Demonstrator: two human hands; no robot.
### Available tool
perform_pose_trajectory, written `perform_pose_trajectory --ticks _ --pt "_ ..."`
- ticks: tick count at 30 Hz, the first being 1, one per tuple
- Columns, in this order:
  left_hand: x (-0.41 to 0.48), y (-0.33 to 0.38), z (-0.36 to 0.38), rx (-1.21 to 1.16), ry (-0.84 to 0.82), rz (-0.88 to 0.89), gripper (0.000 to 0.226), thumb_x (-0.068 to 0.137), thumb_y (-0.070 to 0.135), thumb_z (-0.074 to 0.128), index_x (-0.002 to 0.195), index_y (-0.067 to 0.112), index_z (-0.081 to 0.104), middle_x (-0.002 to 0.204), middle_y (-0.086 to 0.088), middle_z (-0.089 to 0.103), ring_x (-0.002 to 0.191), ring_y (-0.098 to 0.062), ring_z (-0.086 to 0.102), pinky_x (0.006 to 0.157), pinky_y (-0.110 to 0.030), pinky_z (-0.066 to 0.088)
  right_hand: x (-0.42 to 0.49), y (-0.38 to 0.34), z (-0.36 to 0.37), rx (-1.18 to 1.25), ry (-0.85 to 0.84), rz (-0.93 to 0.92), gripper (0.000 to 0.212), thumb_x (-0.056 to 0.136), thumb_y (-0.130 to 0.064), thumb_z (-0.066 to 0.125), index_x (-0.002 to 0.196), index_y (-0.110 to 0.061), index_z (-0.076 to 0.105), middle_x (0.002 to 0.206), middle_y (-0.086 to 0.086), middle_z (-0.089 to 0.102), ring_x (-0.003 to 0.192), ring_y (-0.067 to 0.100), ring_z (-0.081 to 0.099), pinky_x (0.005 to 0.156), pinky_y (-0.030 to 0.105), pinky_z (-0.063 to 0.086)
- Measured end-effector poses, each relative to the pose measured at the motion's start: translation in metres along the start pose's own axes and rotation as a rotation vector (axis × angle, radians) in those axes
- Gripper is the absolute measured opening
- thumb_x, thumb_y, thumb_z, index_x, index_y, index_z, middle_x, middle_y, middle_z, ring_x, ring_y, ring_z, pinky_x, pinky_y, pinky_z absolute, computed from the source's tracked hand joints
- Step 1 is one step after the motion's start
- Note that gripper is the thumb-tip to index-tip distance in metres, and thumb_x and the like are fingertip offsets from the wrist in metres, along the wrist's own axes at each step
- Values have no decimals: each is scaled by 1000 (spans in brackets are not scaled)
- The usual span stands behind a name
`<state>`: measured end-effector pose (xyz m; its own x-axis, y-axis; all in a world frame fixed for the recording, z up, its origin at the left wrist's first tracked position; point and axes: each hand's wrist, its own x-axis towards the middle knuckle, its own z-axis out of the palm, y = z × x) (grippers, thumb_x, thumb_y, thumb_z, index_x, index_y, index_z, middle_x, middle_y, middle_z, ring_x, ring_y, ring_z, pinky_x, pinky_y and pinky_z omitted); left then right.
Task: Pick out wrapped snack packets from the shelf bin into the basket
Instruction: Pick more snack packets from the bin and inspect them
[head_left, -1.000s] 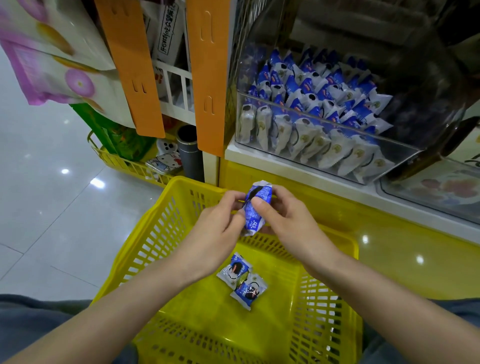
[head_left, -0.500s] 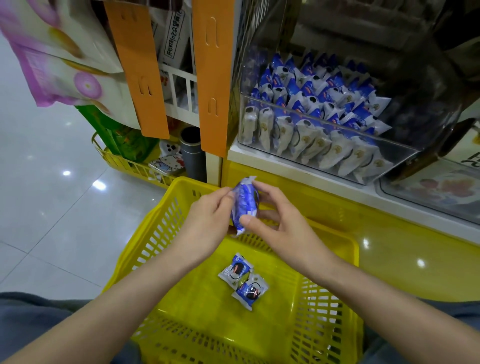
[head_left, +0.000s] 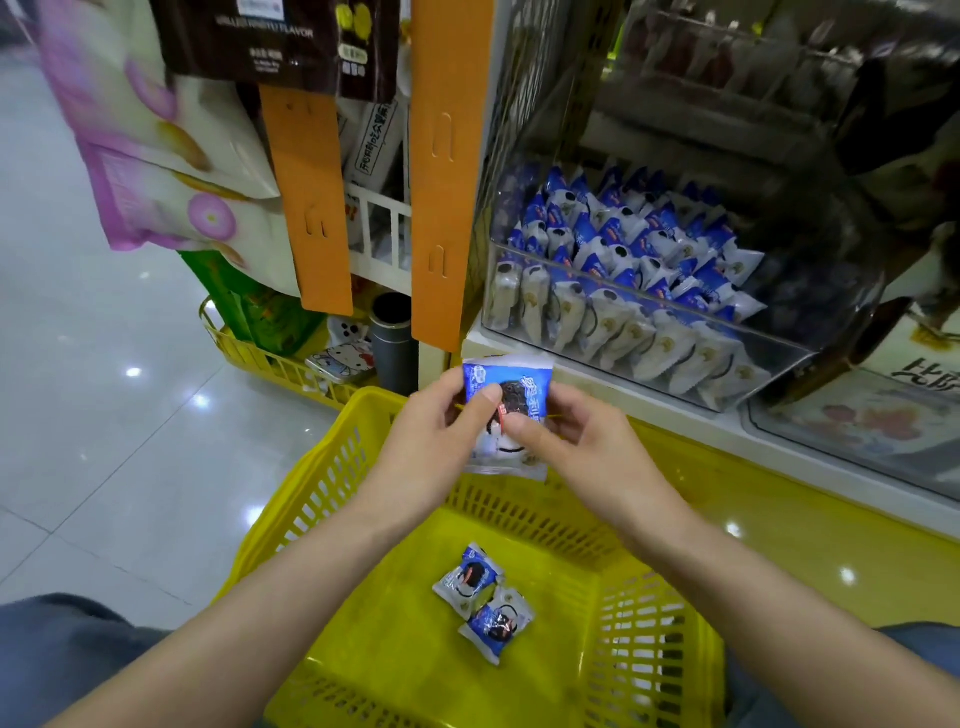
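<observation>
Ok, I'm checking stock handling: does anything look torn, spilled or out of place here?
Nothing stands out. The blue-and-white wrapped snack packet pinched between the left hand and right hand looks intact; two more packets lie in the yellow plastic basket, and the rest sit packed in the clear shelf bin.

Bright overhead glare on floor (head_left: 104, 415); edges warped.

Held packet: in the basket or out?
Out. The left hand and right hand pinch the packet above the basket rim; two other packets lie inside.
</observation>
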<state>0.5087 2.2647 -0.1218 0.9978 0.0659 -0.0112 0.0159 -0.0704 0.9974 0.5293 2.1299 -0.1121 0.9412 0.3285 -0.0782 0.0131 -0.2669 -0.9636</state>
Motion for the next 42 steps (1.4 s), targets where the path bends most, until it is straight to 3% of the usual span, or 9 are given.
perform_pose_trajectory --ticks 3,5,7,12,17,20,27,35,42 --pt "9 16 0 164 75 164 18 95 24 47 100 15 61 85 -12 66 71 -19 53 71 -38 45 4 -17 -13 102 13 -41 17 84 -9 63 94 -22 66 88 -10 73 81 1 66 73 12 50" --pt "17 29 -1 187 111 282 13 95 25 47 101 21 57 78 3 61 65 -3 50 62 -21 42 8 -30 -26 125 90 -88 12 82 -15 64 91 -21 67 85 -12 73 77 -2 66 66 8 48" --pt "25 44 -2 263 122 398 11 95 25 48 104 27 53 82 14 55 72 4 50 66 -10 39 18 -45 -43 113 228 -128 13 77 -29 67 89 -26 65 83 -16 72 77 -7 64 61 6 46" --pt "53 64 0 685 87 612 27 96 27 44 121 18 51 109 7 52 105 -11 46 90 -28 35 79 -76 -84 56 513 -141 9 90 -26 60 92 -16 61 66 -14 63 62 -2 57 58 13 43" --pt "80 54 5 1022 6 675 29 99 29 36 116 14 55 111 -2 58 105 -21 49 87 -28 26 159 -84 -102 -108 570 -52 13 91 -21 56 94 -9 61 95 11 66 89 24 62 90 38 49" --pt "85 50 5 1109 -2 705 27 97 27 37 99 14 61 94 -2 65 91 -23 58 80 -30 26 197 -77 -106 -385 643 -52 33 94 -29 51 116 -5 57 118 14 60 107 29 56 95 35 44" --pt "91 45 5 1051 45 757 30 92 23 36 86 13 64 76 -1 66 72 -23 60 73 -30 28 244 -59 -105 -621 553 -78 33 93 -22 53 122 -6 53 125 15 57 113 29 54 96 36 43" --pt "92 42 8 1087 83 766 26 91 21 40 86 14 65 75 0 66 72 -21 61 72 -33 42 259 -64 -108 -854 249 50 26 93 -26 53 109 -7 63 89 3 62 93 21 58 83 30 44" --pt "94 39 9 1108 112 785 24 91 21 41 87 15 64 76 2 66 73 -19 60 72 -32 42 268 -62 -110 -880 243 -17 26 95 -23 49 110 -7 62 111 13 62 86 13 50 77 26 37"
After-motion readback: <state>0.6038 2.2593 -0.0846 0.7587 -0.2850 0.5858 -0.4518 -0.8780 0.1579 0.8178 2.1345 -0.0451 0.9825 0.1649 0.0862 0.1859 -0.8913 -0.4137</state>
